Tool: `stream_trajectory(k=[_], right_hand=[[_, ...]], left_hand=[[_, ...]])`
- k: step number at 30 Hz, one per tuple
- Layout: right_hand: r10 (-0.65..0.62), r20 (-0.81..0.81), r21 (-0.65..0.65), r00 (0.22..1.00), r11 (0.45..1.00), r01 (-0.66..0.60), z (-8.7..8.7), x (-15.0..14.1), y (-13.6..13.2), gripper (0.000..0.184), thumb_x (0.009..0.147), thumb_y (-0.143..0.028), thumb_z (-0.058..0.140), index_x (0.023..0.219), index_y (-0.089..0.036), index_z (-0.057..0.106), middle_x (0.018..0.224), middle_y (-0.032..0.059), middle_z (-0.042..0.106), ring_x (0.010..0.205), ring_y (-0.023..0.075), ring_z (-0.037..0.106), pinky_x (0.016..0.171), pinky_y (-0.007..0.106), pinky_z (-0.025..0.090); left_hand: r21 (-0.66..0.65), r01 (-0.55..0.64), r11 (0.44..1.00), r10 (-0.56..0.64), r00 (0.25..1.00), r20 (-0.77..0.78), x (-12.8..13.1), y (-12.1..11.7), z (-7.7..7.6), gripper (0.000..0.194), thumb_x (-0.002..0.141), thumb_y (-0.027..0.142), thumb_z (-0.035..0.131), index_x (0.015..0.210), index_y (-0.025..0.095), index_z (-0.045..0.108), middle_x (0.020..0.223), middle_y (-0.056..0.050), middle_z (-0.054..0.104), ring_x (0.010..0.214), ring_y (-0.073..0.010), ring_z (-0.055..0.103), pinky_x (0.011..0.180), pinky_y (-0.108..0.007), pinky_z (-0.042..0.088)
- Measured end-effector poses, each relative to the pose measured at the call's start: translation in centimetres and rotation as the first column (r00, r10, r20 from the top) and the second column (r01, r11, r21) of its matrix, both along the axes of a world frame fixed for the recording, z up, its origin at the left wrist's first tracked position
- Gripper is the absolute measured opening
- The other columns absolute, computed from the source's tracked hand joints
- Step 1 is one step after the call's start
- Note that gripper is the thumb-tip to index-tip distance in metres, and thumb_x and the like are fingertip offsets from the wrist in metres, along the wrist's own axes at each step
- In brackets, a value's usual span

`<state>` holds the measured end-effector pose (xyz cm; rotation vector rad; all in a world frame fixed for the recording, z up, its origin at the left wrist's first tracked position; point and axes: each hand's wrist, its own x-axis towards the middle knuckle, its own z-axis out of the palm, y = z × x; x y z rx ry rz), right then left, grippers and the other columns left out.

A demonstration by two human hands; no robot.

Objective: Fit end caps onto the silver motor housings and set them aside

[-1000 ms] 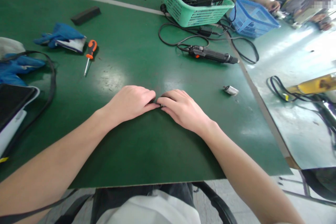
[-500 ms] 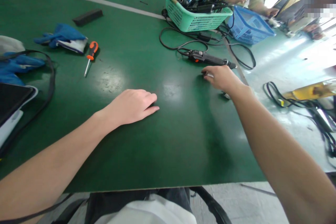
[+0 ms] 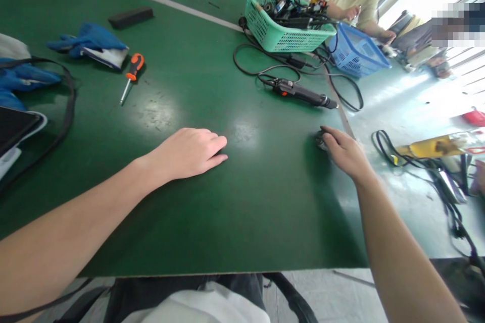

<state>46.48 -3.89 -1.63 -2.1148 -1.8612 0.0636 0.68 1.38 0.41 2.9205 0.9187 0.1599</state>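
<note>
My left hand lies palm down on the green table, its fingers curled together over a small dark spot that I cannot identify. Out to the right, near the table's edge, my right hand has its fingers curled over a small silver cylindrical part. Only the left end of that part shows. A black electric screwdriver with its cable lies just beyond my right hand.
A green basket of tools and cables and a blue basket stand at the back. An orange-handled screwdriver, blue gloves and a black block lie left. Other people sit at the far right.
My right hand left my left hand, reached right toward the electric screwdriver, then came back down onto the small silver part. My left hand stayed in place.
</note>
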Motion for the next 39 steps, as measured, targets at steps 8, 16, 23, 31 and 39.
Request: stream_trajectory(k=[8, 16, 23, 31, 39], right_hand=[[0.043, 0.067, 0.153, 0.997, 0.987, -0.053, -1.0, -8.7, 0.1, 0.049, 0.105, -0.037, 0.036, 0.137, -0.013, 0.064, 0.126, 0.0219, 0.069, 0.118, 0.0368, 0.063, 0.104, 0.058, 0.050], [0.428, -0.059, 0.216, 0.902, 0.888, -0.407, -0.7, -21.2, 1.5, 0.040, 0.106, -0.027, 0.037, 0.139, -0.020, 0.060, 0.128, 0.0179, 0.065, 0.123, 0.0341, 0.057, 0.109, 0.061, 0.047], [0.527, -0.108, 0.208, 0.843, 0.841, -0.500, -0.2, -28.0, 1.1, 0.042, 0.106, -0.020, 0.034, 0.139, -0.017, 0.059, 0.130, 0.0180, 0.063, 0.128, 0.0327, 0.055, 0.117, 0.058, 0.043], [0.530, -0.108, 0.232, 0.841, 0.836, -0.498, 1.0, -27.1, 0.2, 0.045, 0.104, -0.018, 0.035, 0.146, -0.014, 0.050, 0.146, 0.0188, 0.058, 0.140, 0.0316, 0.048, 0.121, 0.057, 0.040], [0.473, 0.124, 0.248, 0.872, 0.836, -0.489, 0.7, -25.8, -1.9, 0.027, 0.102, -0.029, 0.052, 0.120, -0.017, 0.069, 0.120, 0.0175, 0.063, 0.109, 0.0333, 0.055, 0.095, 0.053, 0.052]], left_hand=[[-0.009, 0.001, 1.000, -0.001, 1.000, -0.002, 0.0, 0.0, 0.2, 0.023, 0.103, 0.036, 0.053, 0.095, 0.019, 0.066, 0.087, -0.005, 0.071, 0.078, -0.0208, 0.068, 0.064, -0.030, 0.044], [0.090, -0.033, 0.995, 0.033, 0.999, 0.000, 0.0, -0.3, 0.3, 0.027, 0.102, 0.032, 0.047, 0.089, 0.018, 0.067, 0.083, -0.007, 0.074, 0.075, -0.0234, 0.070, 0.069, -0.035, 0.050], [0.181, -0.196, 0.964, 0.195, 0.981, 0.025, -0.2, -0.3, 0.4, 0.026, 0.099, 0.024, 0.044, 0.092, 0.015, 0.068, 0.083, -0.011, 0.076, 0.074, -0.0302, 0.073, 0.067, -0.041, 0.050], [0.187, -0.249, 0.950, 0.233, 0.967, 0.103, 0.1, -0.5, 1.2, 0.026, 0.098, 0.022, 0.043, 0.110, 0.012, 0.064, 0.087, -0.012, 0.076, 0.078, -0.0292, 0.073, 0.072, -0.040, 0.050], [0.127, -0.085, 0.988, 0.073, 0.993, 0.096, 0.1, -0.4, 0.5, 0.041, 0.097, 0.019, 0.044, 0.134, 0.012, 0.060, 0.092, -0.009, 0.077, 0.082, -0.0274, 0.072, 0.079, -0.040, 0.050]])
